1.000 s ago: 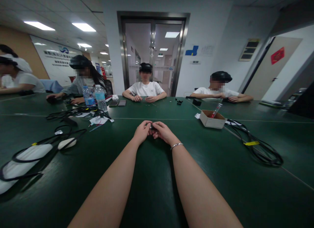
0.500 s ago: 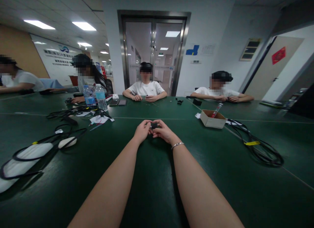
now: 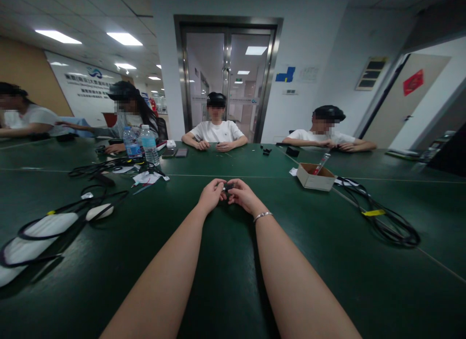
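Between my two hands, just above the green table [image 3: 229,246], is a small black object [image 3: 228,187] with a light, shiny bit at its left end; its kind is too small to tell. My left hand [image 3: 211,195] pinches it from the left with the fingertips. From the right, the thumb and fingers of my right hand [image 3: 243,195] are closed on it as well. A silver bangle [image 3: 262,216] circles my right wrist. Fingers cover part of the object.
A small cardboard box [image 3: 316,182] holding a clear tube stands right of my hands. Coiled black cable [image 3: 393,225] lies beyond it. On the left are a white power strip [image 3: 40,239], cables, papers and two water bottles [image 3: 149,144]. Several people sit around the table.
My fingers have shifted slightly on the black object, which shows less now. At the left, a co-worker's arm has lifted and reaches outward.
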A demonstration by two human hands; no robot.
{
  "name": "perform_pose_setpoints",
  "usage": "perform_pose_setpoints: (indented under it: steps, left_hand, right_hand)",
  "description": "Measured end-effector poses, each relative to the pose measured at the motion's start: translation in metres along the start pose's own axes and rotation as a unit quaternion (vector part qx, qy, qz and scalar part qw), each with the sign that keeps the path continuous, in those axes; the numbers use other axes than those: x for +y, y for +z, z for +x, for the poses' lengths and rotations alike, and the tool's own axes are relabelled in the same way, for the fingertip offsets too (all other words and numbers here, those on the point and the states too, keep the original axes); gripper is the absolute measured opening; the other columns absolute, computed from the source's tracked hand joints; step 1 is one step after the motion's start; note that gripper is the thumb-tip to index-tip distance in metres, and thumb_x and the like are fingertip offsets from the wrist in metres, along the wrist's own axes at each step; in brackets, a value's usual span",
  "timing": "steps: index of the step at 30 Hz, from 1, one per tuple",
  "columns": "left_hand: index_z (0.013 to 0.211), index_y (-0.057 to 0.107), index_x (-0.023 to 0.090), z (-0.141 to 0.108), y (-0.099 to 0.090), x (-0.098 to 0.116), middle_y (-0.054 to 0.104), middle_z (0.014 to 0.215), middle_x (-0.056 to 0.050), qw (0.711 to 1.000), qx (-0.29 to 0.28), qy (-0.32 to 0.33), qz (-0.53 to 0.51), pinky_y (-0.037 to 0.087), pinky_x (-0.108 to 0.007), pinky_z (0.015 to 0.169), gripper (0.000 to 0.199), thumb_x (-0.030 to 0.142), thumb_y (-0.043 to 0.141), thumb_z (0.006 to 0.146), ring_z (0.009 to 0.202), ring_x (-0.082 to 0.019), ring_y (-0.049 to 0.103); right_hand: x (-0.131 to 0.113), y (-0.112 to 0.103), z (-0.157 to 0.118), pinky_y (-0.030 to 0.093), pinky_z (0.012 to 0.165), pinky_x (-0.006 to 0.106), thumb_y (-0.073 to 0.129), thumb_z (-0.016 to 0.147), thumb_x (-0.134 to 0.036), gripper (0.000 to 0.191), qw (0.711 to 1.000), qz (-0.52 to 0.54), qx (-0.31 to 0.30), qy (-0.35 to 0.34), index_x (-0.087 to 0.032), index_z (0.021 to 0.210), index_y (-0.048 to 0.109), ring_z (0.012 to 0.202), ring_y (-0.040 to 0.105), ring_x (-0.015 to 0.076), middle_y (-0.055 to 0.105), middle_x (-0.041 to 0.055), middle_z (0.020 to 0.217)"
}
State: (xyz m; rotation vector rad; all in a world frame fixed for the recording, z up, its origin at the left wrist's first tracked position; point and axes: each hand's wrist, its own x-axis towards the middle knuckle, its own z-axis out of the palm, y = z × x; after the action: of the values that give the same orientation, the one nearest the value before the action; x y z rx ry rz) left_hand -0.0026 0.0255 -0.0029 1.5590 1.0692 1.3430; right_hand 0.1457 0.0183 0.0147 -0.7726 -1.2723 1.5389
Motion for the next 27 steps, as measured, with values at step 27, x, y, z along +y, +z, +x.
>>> perform_pose_setpoints:
  steps: [27]
  left_hand:
    - [0.099, 0.060, 0.015, 0.0004, -0.0019, -0.0019, 0.058, 0.055, 0.000, 0.999, -0.017, -0.009, 0.028, 0.042, -0.019, 0.047, 0.029, 0.038, 0.046, 0.089, 0.048, -0.011, 0.056]
  right_hand:
    - [-0.0049, 0.0018, -0.0009, 0.049, 0.041, 0.017, 0.067, 0.075, -0.011, 0.020, 0.999, 0.003, 0.025, 0.023, -0.017, 0.089, 0.055, 0.043, 0.052, 0.0076, 0.057, -0.0035, 0.062]
